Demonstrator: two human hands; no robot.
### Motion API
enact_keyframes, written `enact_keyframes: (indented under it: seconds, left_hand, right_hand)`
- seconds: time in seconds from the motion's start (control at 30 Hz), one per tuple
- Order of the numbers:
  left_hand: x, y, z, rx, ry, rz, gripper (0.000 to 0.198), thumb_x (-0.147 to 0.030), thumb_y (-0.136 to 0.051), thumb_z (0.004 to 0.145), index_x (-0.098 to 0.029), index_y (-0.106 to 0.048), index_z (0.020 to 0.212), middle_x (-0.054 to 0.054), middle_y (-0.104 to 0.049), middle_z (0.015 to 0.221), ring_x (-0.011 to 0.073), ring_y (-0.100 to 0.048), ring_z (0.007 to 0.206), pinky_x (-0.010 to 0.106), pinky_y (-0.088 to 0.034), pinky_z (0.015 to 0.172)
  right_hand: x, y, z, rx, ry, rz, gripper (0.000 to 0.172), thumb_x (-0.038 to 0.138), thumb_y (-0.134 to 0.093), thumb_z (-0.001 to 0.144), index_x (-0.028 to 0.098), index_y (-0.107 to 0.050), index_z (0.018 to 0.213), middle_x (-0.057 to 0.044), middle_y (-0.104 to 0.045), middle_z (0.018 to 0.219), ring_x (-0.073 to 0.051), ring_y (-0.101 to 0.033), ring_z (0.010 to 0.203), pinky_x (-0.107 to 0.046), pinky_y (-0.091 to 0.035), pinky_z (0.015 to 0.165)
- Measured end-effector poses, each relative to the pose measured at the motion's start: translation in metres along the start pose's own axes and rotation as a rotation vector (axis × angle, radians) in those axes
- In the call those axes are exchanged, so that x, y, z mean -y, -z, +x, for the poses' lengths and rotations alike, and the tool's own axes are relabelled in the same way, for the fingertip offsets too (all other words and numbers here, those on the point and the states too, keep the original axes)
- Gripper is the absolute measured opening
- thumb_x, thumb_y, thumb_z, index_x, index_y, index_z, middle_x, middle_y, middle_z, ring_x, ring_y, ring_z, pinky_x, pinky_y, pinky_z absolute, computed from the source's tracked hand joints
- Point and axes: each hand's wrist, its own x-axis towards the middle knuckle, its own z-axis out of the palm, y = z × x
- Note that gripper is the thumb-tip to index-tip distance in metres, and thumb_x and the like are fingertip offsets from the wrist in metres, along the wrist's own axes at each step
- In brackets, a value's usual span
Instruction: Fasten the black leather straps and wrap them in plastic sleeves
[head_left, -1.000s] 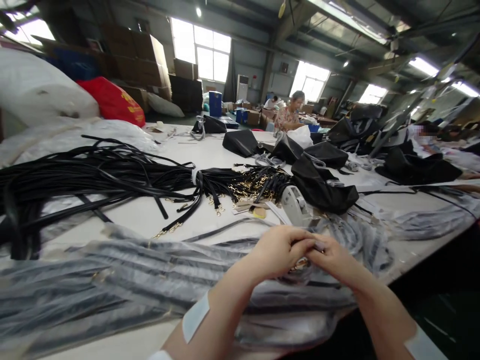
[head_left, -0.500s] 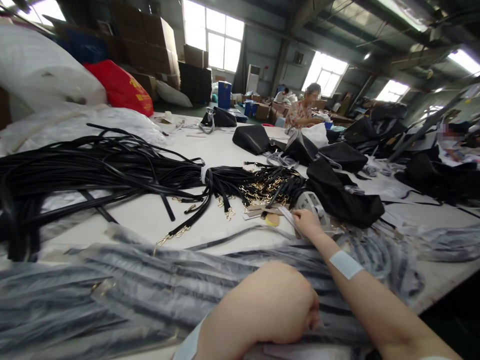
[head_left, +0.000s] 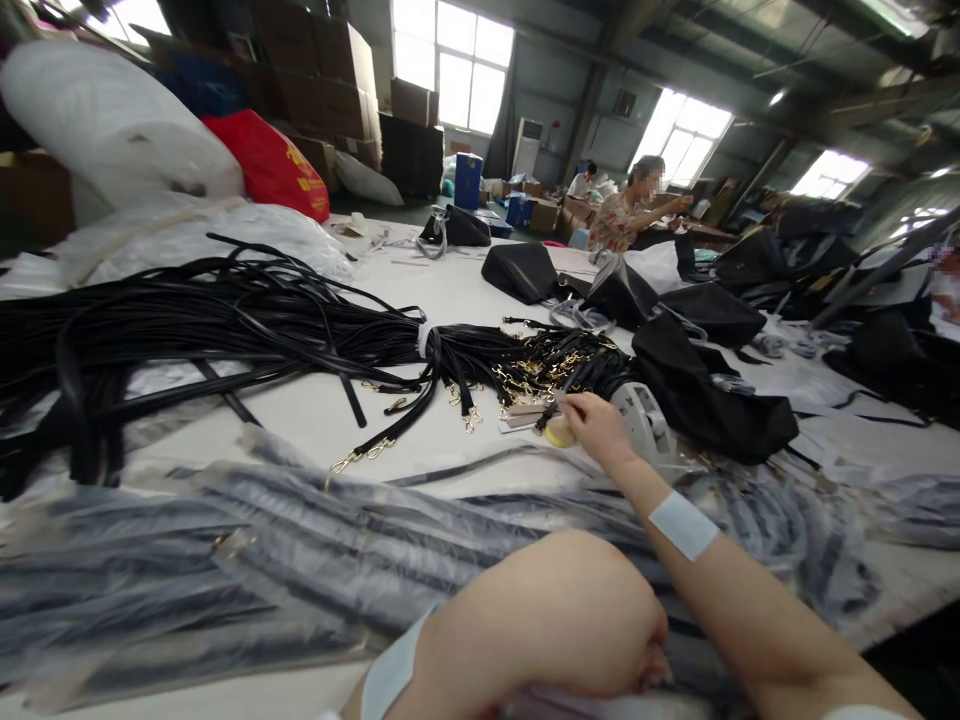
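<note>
My right hand (head_left: 596, 428) reaches forward over the table, fingers pinched beside a small yellow round thing (head_left: 556, 434) and a white tape dispenser (head_left: 646, 425). What the fingers pinch is too small to name. My left hand (head_left: 570, 615) is closed in a fist low in front, pressing on plastic-wrapped straps (head_left: 315, 560); its fingers curl underneath and hide anything held. A tied bundle of black straps with gold clasps (head_left: 300, 335) lies beyond the right hand.
Black bags (head_left: 705, 395) lie on the white table (head_left: 300, 430) at the right and back. A white roll (head_left: 112, 120) and a red sack (head_left: 270, 165) sit at far left. A person (head_left: 637, 205) works at the table's far end.
A second ago both hands worked together near the table edge. The right hand has since reached forward to the tape dispenser; the left stayed low. The view shifted slightly left.
</note>
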Motion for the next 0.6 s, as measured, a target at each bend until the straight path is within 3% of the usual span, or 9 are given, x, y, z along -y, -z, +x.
enact_keyframes:
  seconds: [0.1,0.23,0.37,0.47,0.6]
  left_hand:
    - [0.003,0.006,-0.003,-0.029,0.023,-0.004,0.019,-0.026,-0.059,0.086,-0.024,-0.077,0.080,0.001,-0.074,0.070,0.0167,-0.063,0.058,0.027,-0.040,0.051]
    - [0.009,0.009,-0.006,-0.101,0.115,0.034,0.020,-0.026,-0.058,0.085,-0.023,-0.078,0.083,0.003,-0.073,0.070,0.0186,-0.063,0.062,0.028,-0.040,0.055]
    - [0.014,0.010,-0.008,-0.153,0.192,0.075,0.027,-0.031,-0.052,0.089,-0.021,-0.076,0.079,0.004,-0.071,0.068,0.0168,-0.059,0.059,0.027,-0.037,0.055]
    - [0.015,0.010,-0.006,-0.132,0.217,0.087,0.028,-0.030,-0.051,0.089,-0.021,-0.074,0.077,0.003,-0.069,0.066,0.0152,-0.056,0.056,0.026,-0.036,0.055]
    - [0.012,0.010,-0.001,-0.152,0.221,0.124,0.028,-0.031,-0.050,0.090,-0.021,-0.074,0.081,0.003,-0.070,0.067,0.0153,-0.056,0.058,0.026,-0.036,0.056]
  right_hand:
    - [-0.005,0.035,-0.044,-0.029,0.032,0.088,0.033,0.027,-0.045,0.093,0.017,-0.071,0.109,-0.010,-0.074,0.105,-0.020,-0.068,0.091,-0.029,-0.053,0.080]
    - [-0.029,0.068,-0.127,-0.041,0.051,0.208,0.029,0.020,-0.054,0.083,0.020,-0.074,0.104,-0.006,-0.076,0.104,-0.022,-0.070,0.096,-0.033,-0.055,0.086]
    - [-0.061,0.079,-0.194,0.142,0.057,0.177,0.044,0.008,-0.048,0.076,0.025,-0.074,0.107,-0.004,-0.075,0.109,-0.021,-0.069,0.102,-0.036,-0.055,0.092]
    - [-0.069,0.082,-0.214,0.184,0.097,0.079,0.052,0.003,-0.041,0.076,0.027,-0.074,0.108,-0.004,-0.069,0.123,-0.021,-0.064,0.113,-0.040,-0.050,0.100]
    - [-0.050,0.071,-0.215,-0.003,0.053,-0.018,0.033,0.012,-0.046,0.087,0.022,-0.071,0.105,-0.006,-0.071,0.106,-0.022,-0.066,0.102,-0.036,-0.053,0.091]
